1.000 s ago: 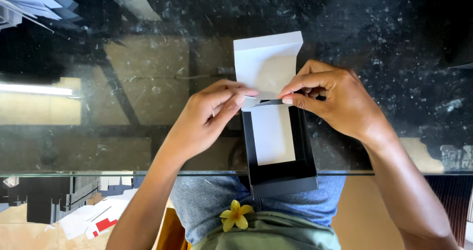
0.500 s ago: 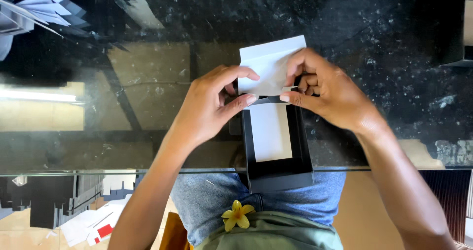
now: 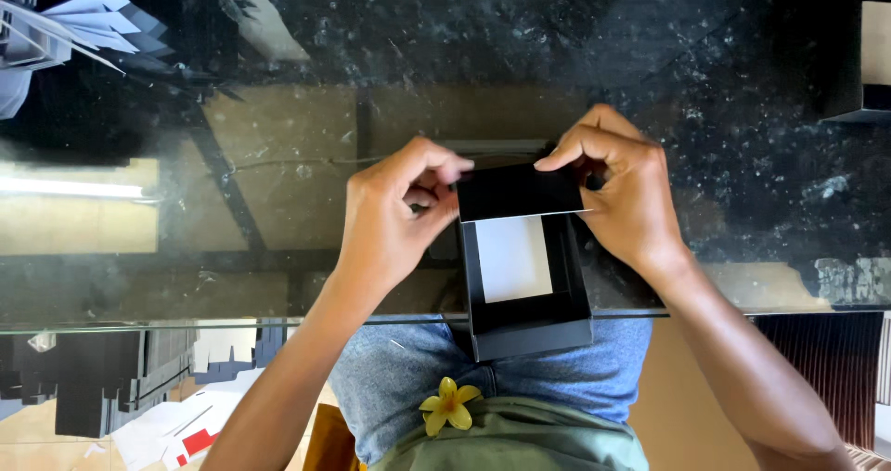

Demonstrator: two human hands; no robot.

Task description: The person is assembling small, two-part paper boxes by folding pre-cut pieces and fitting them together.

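Observation:
A black open box (image 3: 529, 327) with a white inner floor sits at the near edge of a dark glass table (image 3: 278, 230). Its flap (image 3: 520, 191), black side up, is folded over the box's far end. My left hand (image 3: 394, 216) pinches the flap's left corner. At the right corner, my right hand (image 3: 622, 188) grips the flap with fingers curled over its top edge.
A stack of white and dark cardboard sheets (image 3: 56, 25) lies at the far left. Another black box (image 3: 858, 63) stands at the far right edge. Under the glass, papers (image 3: 176, 415) lie on the floor at lower left. A yellow flower (image 3: 448, 404) is on my lap.
The flap stood up with its white side showing. Both hands have folded it down toward me, so its black side now faces up over the box's far end.

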